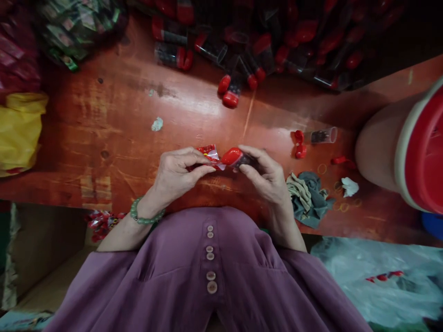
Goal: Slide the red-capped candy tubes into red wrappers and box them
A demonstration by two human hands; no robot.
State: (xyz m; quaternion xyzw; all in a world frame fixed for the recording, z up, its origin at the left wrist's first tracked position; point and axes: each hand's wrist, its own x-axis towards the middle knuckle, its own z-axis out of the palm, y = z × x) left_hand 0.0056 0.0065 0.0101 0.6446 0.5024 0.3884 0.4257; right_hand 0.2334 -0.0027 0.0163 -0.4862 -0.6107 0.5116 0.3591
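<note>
In the middle of the head view, over the near part of the reddish table, both hands work close together. My left hand (183,171), with a green bead bracelet (147,213) at its wrist, pinches a small shiny red wrapper (208,156). My right hand (265,173) has its fingers closed round a small clear bottle with a red cap (232,157), lying sideways with the cap toward the left hand. The wrapper's edge meets the cap. Dark contents show through the bottle; my right fingers cover much of its body.
Many red-capped bottles (173,55) pile at the back. An uncapped bottle (323,135), a loose red cap (300,150) and a grey cloth (309,198) lie to the right, near a large bucket (380,143). A yellow bag (19,133) sits at the left.
</note>
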